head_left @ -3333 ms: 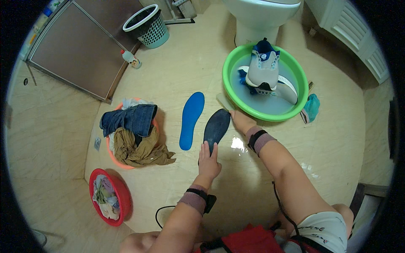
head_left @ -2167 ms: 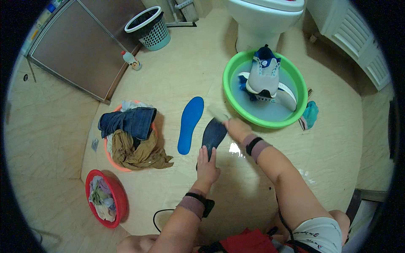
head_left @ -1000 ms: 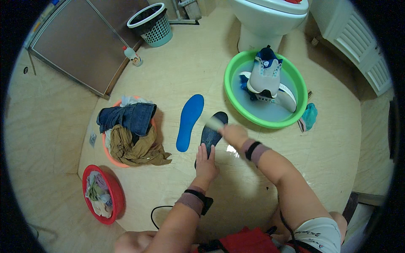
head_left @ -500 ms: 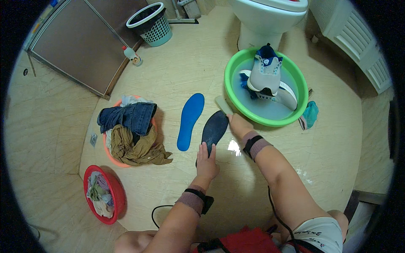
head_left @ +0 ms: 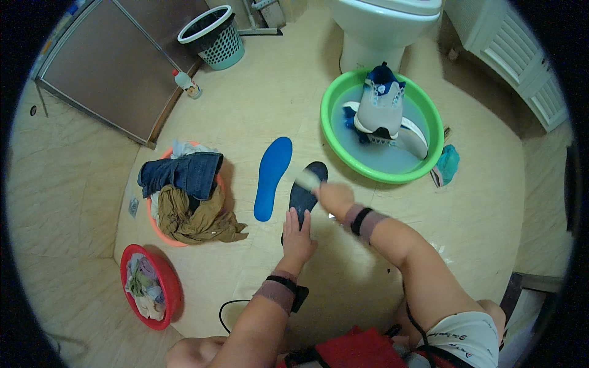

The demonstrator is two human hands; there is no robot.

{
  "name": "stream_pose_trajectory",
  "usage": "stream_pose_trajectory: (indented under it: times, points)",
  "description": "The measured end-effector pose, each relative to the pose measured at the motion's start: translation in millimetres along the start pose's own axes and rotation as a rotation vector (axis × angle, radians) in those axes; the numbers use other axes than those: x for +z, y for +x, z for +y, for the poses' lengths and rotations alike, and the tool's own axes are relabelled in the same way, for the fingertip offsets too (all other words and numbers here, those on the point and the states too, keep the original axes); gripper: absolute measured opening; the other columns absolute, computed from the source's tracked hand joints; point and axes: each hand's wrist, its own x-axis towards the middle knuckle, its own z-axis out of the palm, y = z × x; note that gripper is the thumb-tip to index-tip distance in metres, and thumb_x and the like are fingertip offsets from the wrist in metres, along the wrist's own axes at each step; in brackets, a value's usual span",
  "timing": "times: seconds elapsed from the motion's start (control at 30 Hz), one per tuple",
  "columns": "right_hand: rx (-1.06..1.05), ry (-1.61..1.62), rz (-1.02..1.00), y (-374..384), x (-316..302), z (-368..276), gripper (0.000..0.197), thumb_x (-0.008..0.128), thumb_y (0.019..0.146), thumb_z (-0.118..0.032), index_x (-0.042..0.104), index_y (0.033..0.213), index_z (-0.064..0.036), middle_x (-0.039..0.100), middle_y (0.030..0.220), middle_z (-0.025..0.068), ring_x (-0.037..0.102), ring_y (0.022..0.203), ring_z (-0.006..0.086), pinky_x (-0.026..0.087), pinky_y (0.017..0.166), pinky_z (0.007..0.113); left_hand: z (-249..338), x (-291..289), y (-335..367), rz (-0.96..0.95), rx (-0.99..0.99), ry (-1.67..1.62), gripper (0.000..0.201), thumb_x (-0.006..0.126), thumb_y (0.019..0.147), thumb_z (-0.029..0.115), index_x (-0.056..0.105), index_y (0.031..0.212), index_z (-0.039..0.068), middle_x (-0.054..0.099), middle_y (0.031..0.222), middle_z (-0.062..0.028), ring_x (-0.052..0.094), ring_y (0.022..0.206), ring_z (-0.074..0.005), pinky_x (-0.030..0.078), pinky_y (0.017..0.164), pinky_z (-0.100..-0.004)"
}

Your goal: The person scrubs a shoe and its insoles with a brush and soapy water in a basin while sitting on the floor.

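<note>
A dark navy shoe insole [head_left: 300, 199] lies on the tiled floor in front of me. My left hand [head_left: 299, 240] rests on its lower part with the fingers stretched out flat. My right hand [head_left: 335, 200] is closed round a pale scrubbing brush [head_left: 308, 180], smeared by motion, over the insole's upper half. The brush's bristles cannot be made out. Just left of it lies a bright blue insole [head_left: 272, 178], untouched. A green basin [head_left: 329, 140] of cloudy water stands beyond my right hand, with a grey and blue sneaker [head_left: 375, 110] resting on another, partly sunken one.
To the left stand an orange basin [head_left: 161, 232] heaped with jeans and brown cloth and a red basin [head_left: 173, 288] of laundry. Behind are a bottle [head_left: 186, 84], a teal wastebasket [head_left: 224, 52] and a toilet [head_left: 380, 27]. A teal cloth item [head_left: 448, 165] lies right of the green basin.
My right hand has moved the brush from beside the dark insole's upper right edge leftward and down onto its upper half. My left hand stays on the insole.
</note>
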Motion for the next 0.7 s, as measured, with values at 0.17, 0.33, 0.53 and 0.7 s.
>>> stream_pose_trajectory:
  times: [0.17,0.33,0.53,0.7]
  points:
    - [-0.267,-0.131,-0.056,-6.4,-2.8,10.6,0.04,0.048,0.095,-0.038,0.07,0.088,-0.0058,0.07,0.085,0.0169,0.069,0.076,0.036,0.053,0.07,0.051,6.2,8.7,3.3,-0.015,0.011,-0.008,0.094,0.075,0.069,0.017,0.027,0.15,0.012,0.015,0.154,-0.0311,0.017,0.142,-0.0479,0.021,0.115,-0.0528]
    - [0.199,0.386,0.103,24.8,-6.2,34.9,0.037,0.045,0.098,-0.034,0.067,0.093,-0.0043,0.068,0.087,0.0195,0.068,0.079,0.0341,0.052,0.067,0.049,11.8,1.9,5.2,0.017,0.022,-0.026,0.086,0.067,0.074,0.015,0.029,0.151,0.015,0.015,0.156,-0.0266,0.013,0.145,-0.0425,0.014,0.118,-0.0491]
    - [-0.212,-0.055,-0.138,-22.1,11.6,-13.2,0.041,0.048,0.095,-0.04,0.068,0.093,-0.004,0.07,0.083,0.0171,0.069,0.078,0.0366,0.053,0.073,0.05,7.9,-5.4,3.7,-0.066,-0.057,-0.033,0.085,0.066,0.074,0.015,0.028,0.151,0.015,0.013,0.157,-0.0257,0.012,0.146,-0.0419,0.015,0.118,-0.0489]
    - [0.255,0.652,0.184,32.5,-10.4,57.3,0.043,0.042,0.098,-0.037,0.066,0.092,-0.0026,0.069,0.083,0.0173,0.067,0.078,0.0351,0.051,0.071,0.048,8.5,15.6,7.1,0.09,0.087,0.019,0.091,0.075,0.069,0.021,0.032,0.148,0.011,0.02,0.151,-0.0329,0.019,0.141,-0.05,0.023,0.114,-0.053]
